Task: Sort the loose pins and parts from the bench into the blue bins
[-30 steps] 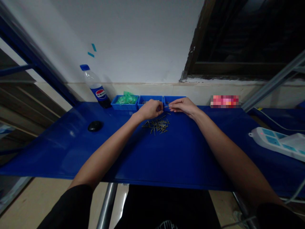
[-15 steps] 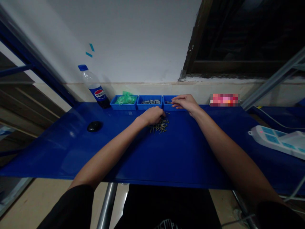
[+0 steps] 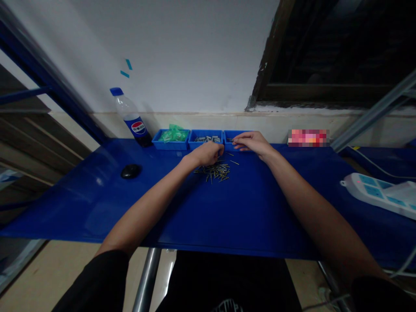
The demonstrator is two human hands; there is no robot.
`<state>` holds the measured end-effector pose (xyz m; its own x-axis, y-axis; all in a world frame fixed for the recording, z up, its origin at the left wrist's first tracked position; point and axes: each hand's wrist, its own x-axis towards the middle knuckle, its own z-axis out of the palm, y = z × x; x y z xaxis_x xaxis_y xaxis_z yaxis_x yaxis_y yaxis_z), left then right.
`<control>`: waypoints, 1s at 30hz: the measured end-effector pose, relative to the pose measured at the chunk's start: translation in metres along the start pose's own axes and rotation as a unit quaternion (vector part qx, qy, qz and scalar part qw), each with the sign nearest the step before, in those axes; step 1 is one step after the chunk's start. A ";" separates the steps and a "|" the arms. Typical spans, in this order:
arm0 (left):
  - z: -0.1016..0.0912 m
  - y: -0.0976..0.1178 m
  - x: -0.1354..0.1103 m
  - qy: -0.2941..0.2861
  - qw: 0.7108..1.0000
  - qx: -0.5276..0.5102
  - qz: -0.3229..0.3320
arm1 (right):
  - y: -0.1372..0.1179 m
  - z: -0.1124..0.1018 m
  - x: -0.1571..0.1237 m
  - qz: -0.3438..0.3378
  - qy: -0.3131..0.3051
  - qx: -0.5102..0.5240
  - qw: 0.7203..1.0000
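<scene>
My left hand [image 3: 208,153] is closed in a loose fist just above a heap of small metal pins [image 3: 216,170] lying on the blue table [image 3: 227,208]. What its fingers hold is too small to make out. My right hand [image 3: 251,141] reaches to the rightmost of three small blue bins [image 3: 228,135] at the back, its fingertips pinched together at the bin's edge. The middle bin [image 3: 205,139] holds small grey parts. The left bin [image 3: 170,138] holds green pieces.
A cola bottle with a blue cap [image 3: 132,118] stands at the back left. A black computer mouse [image 3: 130,171] lies left of the pins. A white power strip [image 3: 378,194] lies at the right. The wall is close behind the bins.
My left hand has lifted from the pin heap toward the bins. My right hand has stayed at the rightmost bin, shifting only slightly.
</scene>
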<state>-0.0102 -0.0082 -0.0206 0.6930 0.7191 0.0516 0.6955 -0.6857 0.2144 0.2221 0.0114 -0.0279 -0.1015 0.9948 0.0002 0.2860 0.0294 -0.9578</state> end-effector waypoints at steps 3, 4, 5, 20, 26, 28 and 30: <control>-0.002 -0.003 0.002 0.048 0.997 -0.047 0.031 | 0.001 -0.002 0.001 0.002 -0.019 -0.010 1.000; -0.002 -0.004 0.003 0.070 0.995 -0.062 0.037 | 0.002 -0.002 0.001 0.003 -0.029 -0.011 1.000; -0.002 -0.004 0.003 0.093 0.992 -0.078 0.041 | 0.002 -0.002 0.000 0.004 -0.039 -0.012 0.999; -0.008 0.013 0.001 0.194 0.966 -0.164 0.045 | -0.010 0.007 -0.020 -0.016 -0.181 0.012 0.983; -0.005 0.012 0.001 0.183 0.959 -0.212 0.031 | -0.005 0.004 -0.018 -0.040 -0.185 0.005 0.982; -0.004 0.012 0.001 0.187 0.957 -0.218 0.027 | -0.003 0.003 -0.017 -0.044 -0.181 -0.001 0.982; -0.004 0.012 0.001 0.192 0.960 -0.203 0.019 | -0.002 0.003 -0.016 -0.054 -0.173 -0.007 0.983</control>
<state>-0.0020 -0.0151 -0.0137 0.5401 0.7370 0.4062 0.4861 -0.6673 0.5644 0.2201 -0.0046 -0.0270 -0.4503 0.8929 0.0009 0.2693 0.1367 -0.9533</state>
